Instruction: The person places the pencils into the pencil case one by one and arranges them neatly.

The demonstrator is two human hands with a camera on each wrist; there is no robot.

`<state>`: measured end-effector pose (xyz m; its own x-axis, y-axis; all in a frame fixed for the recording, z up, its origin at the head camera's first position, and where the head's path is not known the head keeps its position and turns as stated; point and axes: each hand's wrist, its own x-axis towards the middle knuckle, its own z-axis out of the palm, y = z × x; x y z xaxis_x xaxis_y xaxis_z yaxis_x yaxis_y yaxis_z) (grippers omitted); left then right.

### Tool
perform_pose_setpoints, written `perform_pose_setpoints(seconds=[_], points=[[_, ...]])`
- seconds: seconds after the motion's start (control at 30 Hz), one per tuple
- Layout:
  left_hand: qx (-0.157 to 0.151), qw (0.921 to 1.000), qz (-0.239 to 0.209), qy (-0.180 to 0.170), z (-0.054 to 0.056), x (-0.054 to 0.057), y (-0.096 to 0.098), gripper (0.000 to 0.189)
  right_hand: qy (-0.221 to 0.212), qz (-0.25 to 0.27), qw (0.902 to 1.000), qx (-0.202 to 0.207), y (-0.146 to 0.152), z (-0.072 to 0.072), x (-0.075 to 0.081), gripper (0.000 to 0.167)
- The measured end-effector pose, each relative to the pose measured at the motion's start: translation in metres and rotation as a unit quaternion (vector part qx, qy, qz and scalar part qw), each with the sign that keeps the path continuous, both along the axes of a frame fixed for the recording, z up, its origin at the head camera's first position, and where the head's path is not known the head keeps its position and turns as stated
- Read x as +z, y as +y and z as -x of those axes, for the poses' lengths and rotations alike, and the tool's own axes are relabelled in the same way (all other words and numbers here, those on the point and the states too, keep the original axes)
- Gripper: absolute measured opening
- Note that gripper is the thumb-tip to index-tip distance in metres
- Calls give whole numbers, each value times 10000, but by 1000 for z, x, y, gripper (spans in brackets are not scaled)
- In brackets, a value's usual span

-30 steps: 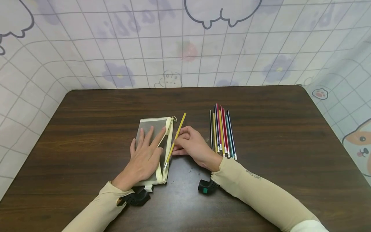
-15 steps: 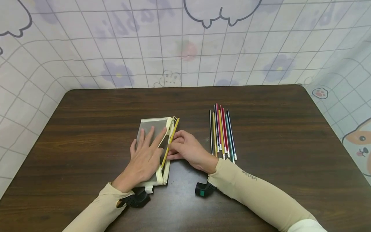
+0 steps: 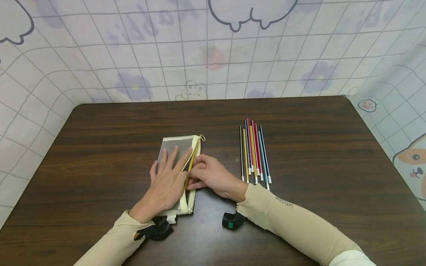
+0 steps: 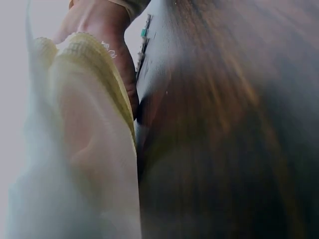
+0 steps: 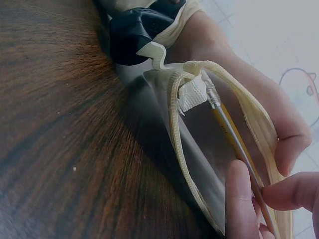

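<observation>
Just left of the frame's middle, my right hand (image 3: 216,175) pinches the yellow pencil (image 5: 231,132) in the open mouth of the pouch (image 3: 178,142); my left hand (image 3: 168,183) lies spread upon it. I judge this is the inserting step; next calls for lowering the pencil fully.

Head view: soft, even light; pale wall (image 3: 213,55); dull glare on near middle of table (image 3: 208,236). Left wrist view: hazy; pouch (image 4: 94,149) blurred, left side washed out. Right wrist view: clearer pencil (image 5: 230,130); shadow along pouch; wall bleached.
</observation>
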<state>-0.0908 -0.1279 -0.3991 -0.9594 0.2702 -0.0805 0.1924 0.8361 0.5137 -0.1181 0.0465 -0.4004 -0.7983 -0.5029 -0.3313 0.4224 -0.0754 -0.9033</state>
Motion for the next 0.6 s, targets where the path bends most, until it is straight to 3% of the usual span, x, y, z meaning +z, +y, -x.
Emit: perform_pose_setpoints(seconds=[0.37, 0.6], points=[[-92, 9999, 75, 6, -2, -1, 0, 60, 236, -174, 9993, 210, 0, 0, 0, 30], [-153, 9997, 169, 1, -1, -1, 1, 56, 327, -273, 9987, 267, 1, 0, 0, 40]])
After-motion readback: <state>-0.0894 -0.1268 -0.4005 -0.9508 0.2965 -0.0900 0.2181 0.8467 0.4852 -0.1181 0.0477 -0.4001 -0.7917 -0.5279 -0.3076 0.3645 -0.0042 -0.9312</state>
